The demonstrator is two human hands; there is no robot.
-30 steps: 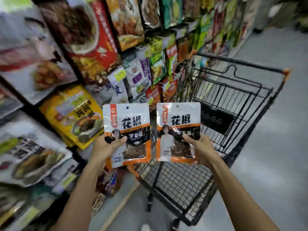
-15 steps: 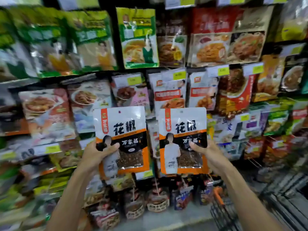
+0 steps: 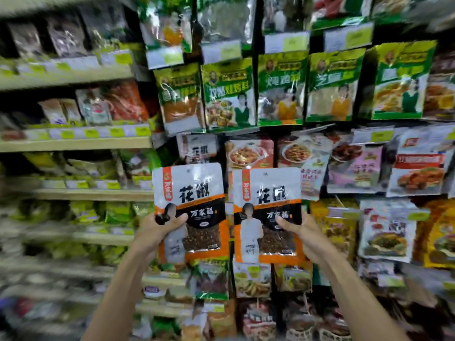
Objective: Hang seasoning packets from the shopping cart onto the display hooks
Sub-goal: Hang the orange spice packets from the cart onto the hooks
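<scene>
Step now: I think the two packets are being brought up to the wall of hanging bags, ready to go on a hook.
Left hand [image 3: 157,232]: the thumb lies across the front of the left packet [image 3: 194,183] and the fingers curl behind. It pinches the packet low on its left side.
Right hand [image 3: 305,236]: it pinches the right packet [image 3: 268,185] the same way, low on its right side.
Where the packets are: up in the air, side by side and standing straight. Their fronts face the person and they nearly touch each other.
Where they go: a matching hung packet [image 3: 197,150] peeks out just above the left one, so that hook looks like the right spot.
Doing it well: hang one at a time. Lift the top edge to the hook tip and slide the hole on. The hook and the hole are too small to see here.
Arms: both reach forward and up, a little apart.
</scene>
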